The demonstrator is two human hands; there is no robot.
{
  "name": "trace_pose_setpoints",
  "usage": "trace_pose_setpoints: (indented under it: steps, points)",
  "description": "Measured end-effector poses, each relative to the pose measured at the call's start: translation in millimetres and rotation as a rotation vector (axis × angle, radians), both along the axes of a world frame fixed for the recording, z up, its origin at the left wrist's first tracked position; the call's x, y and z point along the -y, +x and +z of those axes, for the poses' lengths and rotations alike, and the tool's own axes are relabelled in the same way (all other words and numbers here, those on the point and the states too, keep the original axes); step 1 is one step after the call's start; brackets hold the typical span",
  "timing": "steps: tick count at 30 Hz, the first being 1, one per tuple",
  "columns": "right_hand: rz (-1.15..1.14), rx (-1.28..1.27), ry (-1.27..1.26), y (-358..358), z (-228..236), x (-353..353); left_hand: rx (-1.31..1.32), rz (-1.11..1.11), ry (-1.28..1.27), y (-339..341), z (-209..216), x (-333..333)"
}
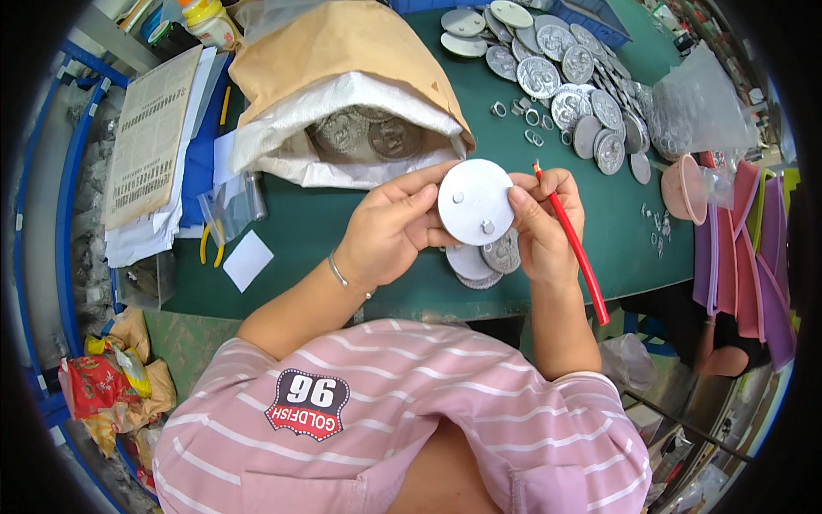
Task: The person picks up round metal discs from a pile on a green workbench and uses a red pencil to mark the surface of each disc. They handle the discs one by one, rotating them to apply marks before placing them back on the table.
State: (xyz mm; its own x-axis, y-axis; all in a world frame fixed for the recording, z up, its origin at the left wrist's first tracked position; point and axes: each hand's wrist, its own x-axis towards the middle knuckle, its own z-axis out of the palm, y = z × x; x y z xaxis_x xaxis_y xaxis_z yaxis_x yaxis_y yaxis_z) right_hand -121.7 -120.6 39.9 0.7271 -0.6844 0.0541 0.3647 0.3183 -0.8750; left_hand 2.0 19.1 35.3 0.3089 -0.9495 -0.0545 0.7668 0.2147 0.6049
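Between both hands I hold a round silver metal disc (pixel 473 216), its plain side with two small posts facing up. My left hand (pixel 402 214) grips the disc's left edge, thumb on top. My right hand (pixel 548 218) pinches its right edge and also keeps a red pencil (pixel 575 242) tucked against the fingers, its tip pointing away from me. Just below the held disc, a few more discs (pixel 501 254) lie on the green table, partly hidden by it. Ahead on the left, a paper-and-woven sack (pixel 342 51) lies with its mouth toward me, embossed medallions (pixel 394 137) inside.
A large heap of embossed discs (pixel 556 73) covers the far right, with small metal rings (pixel 533 117) beside it. Clear plastic bags (pixel 698 103) and a pink cup (pixel 683 190) stand right. Papers (pixel 154 137), yellow-handled pliers (pixel 211 244) and a white card (pixel 248 260) lie left.
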Motion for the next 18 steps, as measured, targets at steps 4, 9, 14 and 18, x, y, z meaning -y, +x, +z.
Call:
trace_pose_setpoints:
  steps: [4,9,14,18]
  points:
    - [0.002,0.023,0.087,-7,-2,2,0.083,-0.004,0.077,-5,10,-5]
    - [0.013,0.03,0.151,-10,2,-3,0.155,0.062,0.163,-18,18,-10]
    - [-0.036,0.135,0.081,-13,1,-6,0.164,-0.04,0.272,-19,23,-14]
    - [-0.065,0.135,-0.07,-15,12,-9,0.101,-0.112,0.313,-21,31,-17]
